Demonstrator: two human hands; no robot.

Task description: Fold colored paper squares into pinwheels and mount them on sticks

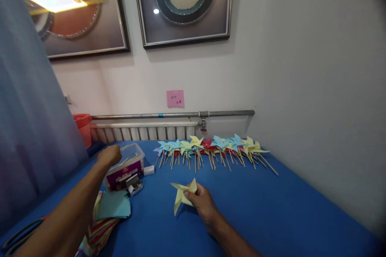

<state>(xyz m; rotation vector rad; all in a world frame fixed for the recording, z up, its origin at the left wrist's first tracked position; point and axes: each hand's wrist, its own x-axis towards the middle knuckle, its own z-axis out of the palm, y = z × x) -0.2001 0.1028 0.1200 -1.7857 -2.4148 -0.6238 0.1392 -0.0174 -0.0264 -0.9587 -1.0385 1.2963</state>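
Blue table (271, 209); right hand (203, 202) pinching yellow pinwheel (182, 194)

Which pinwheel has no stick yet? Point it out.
The yellow pinwheel pinched in the right hand, alone on the blue table. The others lie in a row by the wall, all on sticks.

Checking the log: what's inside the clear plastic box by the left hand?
The left hand reaches into the clear plastic box; a few thin wooden sticks show inside. The hand and the box's purple label hide the rest.
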